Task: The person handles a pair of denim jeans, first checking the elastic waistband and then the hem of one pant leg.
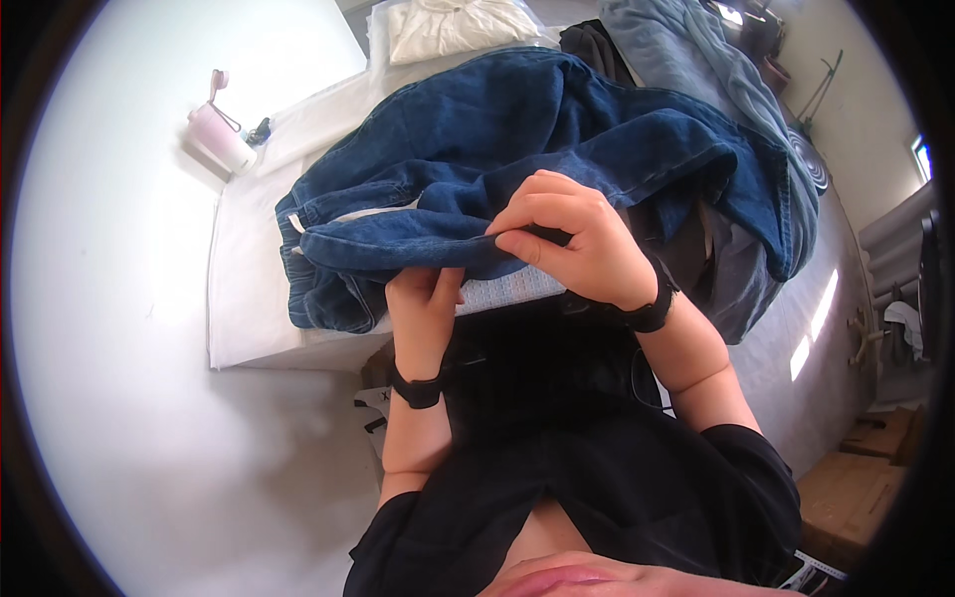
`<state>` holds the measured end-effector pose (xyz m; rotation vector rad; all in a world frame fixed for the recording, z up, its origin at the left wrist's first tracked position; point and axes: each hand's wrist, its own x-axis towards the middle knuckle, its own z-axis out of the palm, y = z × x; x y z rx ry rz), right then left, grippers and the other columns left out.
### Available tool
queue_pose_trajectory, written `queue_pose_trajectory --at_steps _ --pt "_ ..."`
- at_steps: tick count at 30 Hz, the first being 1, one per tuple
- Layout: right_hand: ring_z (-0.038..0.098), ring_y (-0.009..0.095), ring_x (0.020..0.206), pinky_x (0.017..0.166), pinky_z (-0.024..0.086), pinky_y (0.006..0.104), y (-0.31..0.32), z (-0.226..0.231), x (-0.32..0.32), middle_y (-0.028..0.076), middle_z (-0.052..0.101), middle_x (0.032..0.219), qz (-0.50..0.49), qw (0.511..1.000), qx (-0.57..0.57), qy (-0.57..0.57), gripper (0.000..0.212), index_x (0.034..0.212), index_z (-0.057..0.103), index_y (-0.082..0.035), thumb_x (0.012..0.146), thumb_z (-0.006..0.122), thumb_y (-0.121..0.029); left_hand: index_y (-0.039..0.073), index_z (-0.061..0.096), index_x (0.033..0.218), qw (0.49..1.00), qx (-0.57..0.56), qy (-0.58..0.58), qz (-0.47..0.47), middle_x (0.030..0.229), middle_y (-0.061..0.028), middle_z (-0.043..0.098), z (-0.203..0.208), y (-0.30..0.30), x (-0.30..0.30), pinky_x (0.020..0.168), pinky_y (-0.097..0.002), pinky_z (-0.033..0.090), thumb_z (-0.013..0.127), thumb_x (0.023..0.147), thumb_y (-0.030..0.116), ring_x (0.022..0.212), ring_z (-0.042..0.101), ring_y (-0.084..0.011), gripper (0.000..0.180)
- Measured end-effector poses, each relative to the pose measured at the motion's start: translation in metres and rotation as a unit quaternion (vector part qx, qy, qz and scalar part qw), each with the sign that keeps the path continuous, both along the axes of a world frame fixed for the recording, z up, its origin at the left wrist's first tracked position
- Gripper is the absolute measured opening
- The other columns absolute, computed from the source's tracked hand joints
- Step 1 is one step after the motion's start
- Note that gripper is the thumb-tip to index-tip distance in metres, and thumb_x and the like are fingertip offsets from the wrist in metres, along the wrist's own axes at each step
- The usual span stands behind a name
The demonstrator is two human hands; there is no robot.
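A pair of dark blue denim trousers (pixel 468 109) with a gathered waistband lies spread and rumpled across the table in front of me. Between finger and thumb, my right hand (pixel 572 237) pinches a folded edge of the denim near the middle. My left hand (pixel 426 303) grips the same fold from below, to the left of the right hand; its fingertips are partly hidden by the cloth. White drawstring ends show by the waistband at the left.
The table (pixel 249 289) has a white cover. A pink and white bottle (pixel 221 139) stands at its left edge by the wall. Behind the trousers lie a cream garment (pixel 458 30) and light blue cloth (pixel 676 50). Cardboard boxes (pixel 856 497) stand on the floor at right.
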<state>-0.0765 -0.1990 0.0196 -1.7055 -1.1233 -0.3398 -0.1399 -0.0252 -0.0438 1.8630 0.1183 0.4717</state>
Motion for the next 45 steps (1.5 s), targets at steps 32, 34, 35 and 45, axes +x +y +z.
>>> queue_pose_trajectory --at_steps 32,34,35,45 --pt "0.053 0.022 0.077 0.069 0.043 0.0305 0.006 0.009 -0.010 0.006 0.057 0.076 -0.085 0.992 -0.082 -0.045 0.015 0.081 0.063 -0.003 0.068 0.067 -0.008 -0.002 0.054 0.085 0.999 -0.011 -0.008 -0.036 0.065 -0.0078 0.060 -0.005 -0.002 -0.006 0.044 -0.0220 0.040 0.045 0.088 0.008 0.046 0.051 -0.0095 0.013" --pt "0.054 0.024 0.077 0.069 0.043 0.0316 0.010 0.010 -0.010 0.007 0.058 0.076 -0.073 0.993 -0.073 -0.053 0.015 0.081 0.063 -0.002 0.068 0.067 -0.009 -0.002 0.054 0.086 0.999 0.002 -0.005 -0.037 0.065 -0.0076 0.060 -0.007 -0.004 -0.006 0.044 -0.0223 0.040 0.045 0.088 0.007 0.046 0.051 -0.0101 0.013" --pt "0.054 0.025 0.077 0.069 0.044 0.0327 0.013 0.009 -0.009 0.008 0.058 0.076 -0.058 0.994 -0.064 -0.061 0.015 0.081 0.063 -0.002 0.069 0.066 -0.009 -0.001 0.054 0.087 0.999 0.016 -0.002 -0.036 0.065 -0.0075 0.060 -0.008 -0.004 -0.006 0.044 -0.0225 0.040 0.044 0.088 0.007 0.046 0.052 -0.0106 0.013" --pt "0.054 0.025 0.073 0.065 0.044 0.0332 0.024 0.001 -0.003 0.009 0.058 0.074 -0.056 0.995 -0.061 -0.056 0.008 0.076 0.062 0.000 0.070 0.063 -0.005 0.000 0.054 0.071 0.997 0.077 -0.008 0.002 0.057 -0.0068 0.058 -0.009 -0.002 -0.009 0.043 -0.0241 0.040 0.052 0.085 0.010 0.044 0.053 -0.0128 0.017"
